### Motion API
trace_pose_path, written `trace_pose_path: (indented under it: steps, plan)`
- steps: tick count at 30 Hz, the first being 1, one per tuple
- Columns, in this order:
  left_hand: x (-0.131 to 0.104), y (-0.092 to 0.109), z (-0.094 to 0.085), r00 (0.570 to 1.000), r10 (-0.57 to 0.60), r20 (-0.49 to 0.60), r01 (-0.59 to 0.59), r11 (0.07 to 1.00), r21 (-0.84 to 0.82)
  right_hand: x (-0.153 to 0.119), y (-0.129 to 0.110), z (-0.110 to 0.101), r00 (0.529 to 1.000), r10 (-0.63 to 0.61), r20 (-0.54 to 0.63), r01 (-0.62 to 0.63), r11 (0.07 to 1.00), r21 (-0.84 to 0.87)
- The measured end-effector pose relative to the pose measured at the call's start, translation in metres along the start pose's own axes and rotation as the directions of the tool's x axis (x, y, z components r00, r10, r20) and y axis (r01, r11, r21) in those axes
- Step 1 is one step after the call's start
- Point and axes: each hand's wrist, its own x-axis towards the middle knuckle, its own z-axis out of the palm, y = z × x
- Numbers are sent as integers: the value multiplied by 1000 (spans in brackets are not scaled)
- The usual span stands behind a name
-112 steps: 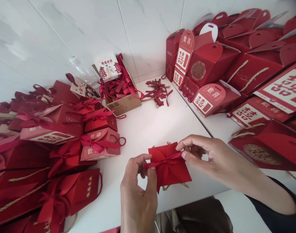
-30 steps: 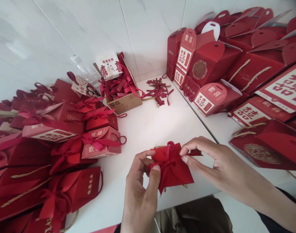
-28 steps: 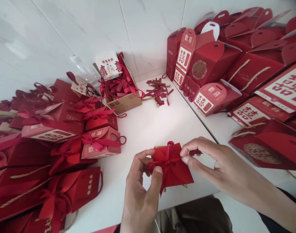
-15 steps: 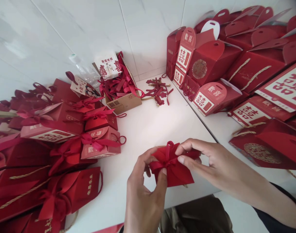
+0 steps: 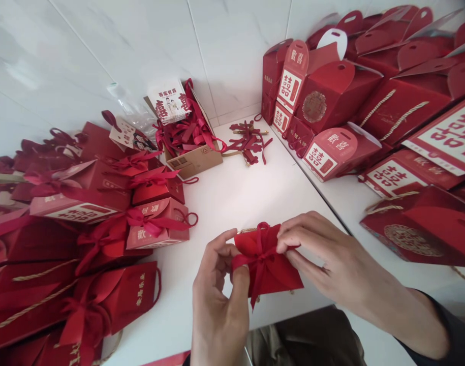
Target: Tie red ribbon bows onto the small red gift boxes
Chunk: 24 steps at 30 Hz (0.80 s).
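In front of me on the white table stands a small red gift box point(image 5: 283, 277) with a red ribbon bow point(image 5: 260, 256) tied across its top. My left hand point(image 5: 222, 290) pinches the bow's left loop between thumb and index finger. On the other side, the fingertips of my right hand point(image 5: 316, 249) close on the right part of the ribbon. One ribbon tail hangs over the near side of the box. Bits of gold cord show at the box's far and near edges.
Red boxes with bows point(image 5: 98, 239) crowd the left side. At the back, a cardboard box point(image 5: 196, 162) holds red ribbons and a stack of printed cards point(image 5: 169, 104); dark red ribbon ties point(image 5: 249, 140) lie beside it. More red boxes point(image 5: 341, 96) are stacked along the right.
Both hands have shifted slightly left on the ribbon. A ribbon tail now hangs over the near side of the box. My right fingers have drawn closer together.
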Motion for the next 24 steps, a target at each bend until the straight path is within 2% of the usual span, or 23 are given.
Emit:
trace_pose_path:
  steps: [5, 11, 15, 19, 24]
  plan:
    - [-4, 9, 0, 999, -45, 0, 45, 998, 46, 1, -2, -1, 999, 16, 34, -17, 999, 28]
    - [-8, 14, 2, 999, 38, 26, -43, 967, 251, 5, -9, 0, 991, 77, 109, -87, 992, 92]
    - [-6, 11, 4, 997, 26, 72, -42, 972, 230, 9, -9, 1, 983, 132, 125, -143, 986, 83]
    - [-6, 6, 7, 992, 118, 38, -123, 979, 163, 12, -9, 0, 981, 139, 135, -149, 986, 72]
    - [-4, -6, 5, 959, 275, -66, -237, 910, 340, 10, -11, -6, 965, 167, 200, -192, 975, 112]
